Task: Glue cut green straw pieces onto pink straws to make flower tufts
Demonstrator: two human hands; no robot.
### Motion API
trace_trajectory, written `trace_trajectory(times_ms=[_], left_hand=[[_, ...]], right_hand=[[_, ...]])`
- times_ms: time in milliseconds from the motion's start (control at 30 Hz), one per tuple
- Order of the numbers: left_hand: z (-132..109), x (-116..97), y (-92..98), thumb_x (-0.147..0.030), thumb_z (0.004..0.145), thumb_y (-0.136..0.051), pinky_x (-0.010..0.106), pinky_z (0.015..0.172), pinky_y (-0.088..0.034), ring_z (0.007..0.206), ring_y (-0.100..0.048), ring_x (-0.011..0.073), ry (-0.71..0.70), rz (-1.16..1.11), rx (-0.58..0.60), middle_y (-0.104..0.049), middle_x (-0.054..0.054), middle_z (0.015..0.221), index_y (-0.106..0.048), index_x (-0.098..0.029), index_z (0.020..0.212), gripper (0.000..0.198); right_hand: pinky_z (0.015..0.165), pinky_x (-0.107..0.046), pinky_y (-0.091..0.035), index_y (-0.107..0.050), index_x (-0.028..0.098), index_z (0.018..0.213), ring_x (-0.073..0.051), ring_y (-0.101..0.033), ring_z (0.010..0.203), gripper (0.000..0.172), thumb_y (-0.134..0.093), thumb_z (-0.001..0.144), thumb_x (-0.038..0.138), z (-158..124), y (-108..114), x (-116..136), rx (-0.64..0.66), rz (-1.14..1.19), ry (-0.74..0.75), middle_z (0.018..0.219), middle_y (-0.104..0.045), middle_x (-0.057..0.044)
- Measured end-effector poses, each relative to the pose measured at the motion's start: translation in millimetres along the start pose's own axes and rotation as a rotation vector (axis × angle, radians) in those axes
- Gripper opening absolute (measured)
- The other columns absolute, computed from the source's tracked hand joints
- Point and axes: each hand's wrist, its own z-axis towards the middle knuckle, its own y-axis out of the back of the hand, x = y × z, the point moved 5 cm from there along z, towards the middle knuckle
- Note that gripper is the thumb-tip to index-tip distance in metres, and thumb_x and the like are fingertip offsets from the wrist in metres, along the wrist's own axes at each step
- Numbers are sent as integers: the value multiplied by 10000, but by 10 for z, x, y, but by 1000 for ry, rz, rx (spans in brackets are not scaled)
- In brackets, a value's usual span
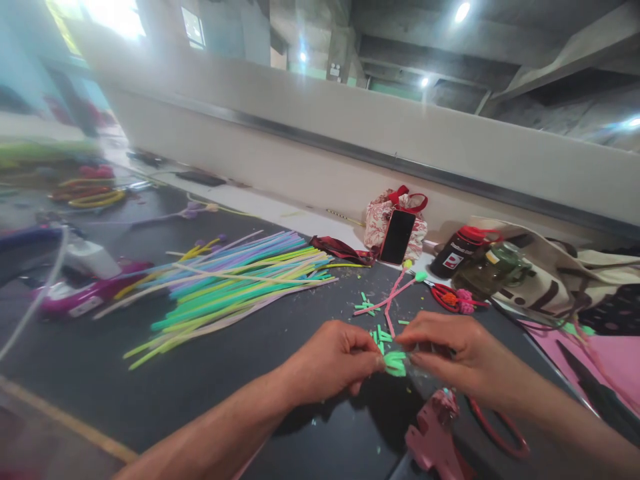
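Left hand (333, 360) and right hand (453, 350) each hold a pinching grip on a small green bundle (395, 364), held between them above the dark surface (150, 393), near centre.

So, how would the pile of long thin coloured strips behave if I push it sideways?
The long thin coloured strips look slender, so probably light. Several curve along their length, so likely floppy. They lie loose and fanned on the dark table, so a push would probably scatter them.
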Motion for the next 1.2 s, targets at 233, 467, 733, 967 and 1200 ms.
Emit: trace_trajectory(times_ms=[233,467,733,967,1200], left_hand=[[4,-30,-2,-369,726,-507,155,415,-270,404,-388,49,4,-27,-6,-446,-61,448,-597,-144,694,244],[0,-26,29,-384,741,-489,162,419,-273,409,-395,53,-35,1,-74,-454,-56,455,-602,-140,704,271],[7,-29,49,-399,728,-538,174,417,-251,406,-371,50,-37,-132,-117,-448,-56,438,-612,-127,706,282],[-15,-82,92,-456,643,-629,176,374,-150,328,-272,23,-73,-486,-88,-448,-63,370,-558,-137,630,327],[-17,-50,13,-504,571,-668,191,340,-98,281,-241,22,-50,-570,-54,-432,-67,321,-499,-153,566,390]], right_hand=[[601,-211,-400,-632,177,838,-102,-552,672,147,-504,808,111,-3,-72,20,-26,-90,96,737,-596,-9],[534,-215,-334,-583,179,748,-96,-497,590,134,-489,775,88,-4,-104,51,-89,-261,106,655,-545,16],[558,-224,-379,-619,177,782,-108,-526,617,149,-480,806,129,5,-15,112,-118,-220,155,689,-570,-9],[615,-224,-449,-534,296,1076,-127,-567,713,413,-580,708,115,-138,227,169,-326,4,53,919,-624,9],[662,-231,-424,-414,312,1169,-120,-516,773,673,-572,585,17,-20,-8,244,-205,101,67,1024,-546,29]])
